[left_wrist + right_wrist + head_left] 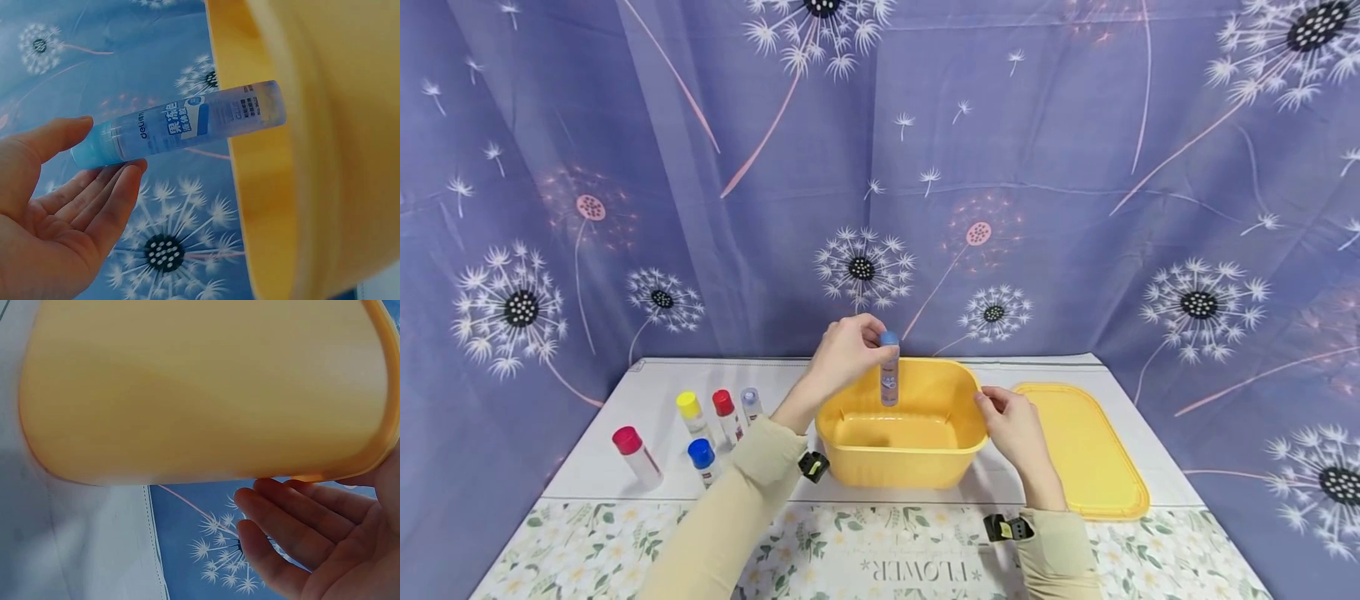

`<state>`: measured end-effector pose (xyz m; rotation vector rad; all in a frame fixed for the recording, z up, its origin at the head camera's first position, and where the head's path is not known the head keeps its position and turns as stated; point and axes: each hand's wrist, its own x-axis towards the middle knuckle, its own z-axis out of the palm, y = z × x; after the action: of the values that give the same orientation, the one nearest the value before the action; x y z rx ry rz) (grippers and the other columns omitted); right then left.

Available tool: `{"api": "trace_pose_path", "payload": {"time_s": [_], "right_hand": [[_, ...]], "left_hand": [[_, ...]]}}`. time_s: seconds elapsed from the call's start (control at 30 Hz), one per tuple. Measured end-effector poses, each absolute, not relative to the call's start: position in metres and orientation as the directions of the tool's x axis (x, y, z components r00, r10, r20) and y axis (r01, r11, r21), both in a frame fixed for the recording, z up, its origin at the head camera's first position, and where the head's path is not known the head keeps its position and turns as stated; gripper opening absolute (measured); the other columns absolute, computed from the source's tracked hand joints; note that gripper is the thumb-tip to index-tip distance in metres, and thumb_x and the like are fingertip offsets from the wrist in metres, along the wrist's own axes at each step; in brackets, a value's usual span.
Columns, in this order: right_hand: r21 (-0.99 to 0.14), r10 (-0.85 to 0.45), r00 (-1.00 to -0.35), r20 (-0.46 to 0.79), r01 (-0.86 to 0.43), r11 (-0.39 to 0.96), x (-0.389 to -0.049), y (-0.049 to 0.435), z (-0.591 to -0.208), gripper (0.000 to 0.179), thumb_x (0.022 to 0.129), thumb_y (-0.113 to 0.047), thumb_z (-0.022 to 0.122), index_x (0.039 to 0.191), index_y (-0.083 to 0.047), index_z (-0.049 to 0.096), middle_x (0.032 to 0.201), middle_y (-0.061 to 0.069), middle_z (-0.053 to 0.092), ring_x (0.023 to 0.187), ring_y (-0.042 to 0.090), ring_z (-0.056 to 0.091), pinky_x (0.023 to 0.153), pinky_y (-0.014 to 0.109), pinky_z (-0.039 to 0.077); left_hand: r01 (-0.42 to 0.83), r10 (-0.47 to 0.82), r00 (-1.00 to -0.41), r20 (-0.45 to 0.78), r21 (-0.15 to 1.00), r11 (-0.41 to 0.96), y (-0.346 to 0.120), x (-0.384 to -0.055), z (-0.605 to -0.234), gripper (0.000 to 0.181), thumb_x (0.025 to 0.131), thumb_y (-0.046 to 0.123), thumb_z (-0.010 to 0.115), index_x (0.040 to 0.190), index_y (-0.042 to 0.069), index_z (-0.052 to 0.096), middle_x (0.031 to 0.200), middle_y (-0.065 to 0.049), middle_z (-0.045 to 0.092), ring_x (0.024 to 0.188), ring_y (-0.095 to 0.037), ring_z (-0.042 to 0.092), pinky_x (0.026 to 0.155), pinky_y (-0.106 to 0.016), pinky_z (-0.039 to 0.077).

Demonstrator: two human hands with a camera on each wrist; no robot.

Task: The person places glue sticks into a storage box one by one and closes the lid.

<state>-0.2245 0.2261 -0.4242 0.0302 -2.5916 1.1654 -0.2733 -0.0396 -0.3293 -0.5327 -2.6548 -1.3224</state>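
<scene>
Left hand pinches light-blue-capped bottle over yellow tub | right hand grips yellow tub's 3 o'clock edge

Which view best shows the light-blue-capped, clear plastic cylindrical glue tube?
Left wrist: the glue tube appears large at mid-frame, its printed label facing the camera. Head shows it small and upright, at the opening of the yellow plastic tub. Right wrist doesn't show it.

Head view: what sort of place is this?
Probably a staged tabletop: a blue-violet dandelion-print fabric curtain backs and flanks a white, flower-printed tablecloth, where an oblong yellow plastic tub stands.
</scene>
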Motion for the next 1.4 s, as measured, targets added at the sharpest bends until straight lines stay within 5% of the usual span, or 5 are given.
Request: {"api": "trace_pose_path", "payload": {"time_s": [0.97,1.4], "right_hand": [[-0.724,0.100,-0.955,0.280,-0.142,0.675,-0.222,0.229,-0.424,0.031,0.100,-0.020,0.057,0.117,0.002,0.068,0.102,0.016,0.071,0.090,0.028,0.067,0.077,0.042,0.053],[-0.724,0.109,-0.957,0.268,-0.125,0.679,-0.226,0.225,-0.424,0.028,0.098,-0.020,0.059,0.114,0.001,0.070,0.094,0.012,0.072,0.082,0.023,0.066,0.071,0.035,0.051]], "left_hand": [[0.373,0.418,-0.906,0.072,0.603,0.705,0.019,-0.291,-0.363,0.019,0.082,0.022,0.075,0.089,0.010,0.062,0.078,0.003,0.062,0.073,-0.016,0.056,0.068,-0.028,0.044],[0.326,0.407,-0.913,0.012,0.619,0.714,0.033,-0.289,-0.371,0.022,0.072,0.012,0.076,0.082,0.012,0.057,0.076,0.001,0.058,0.070,-0.016,0.053,0.062,-0.026,0.042]]}}
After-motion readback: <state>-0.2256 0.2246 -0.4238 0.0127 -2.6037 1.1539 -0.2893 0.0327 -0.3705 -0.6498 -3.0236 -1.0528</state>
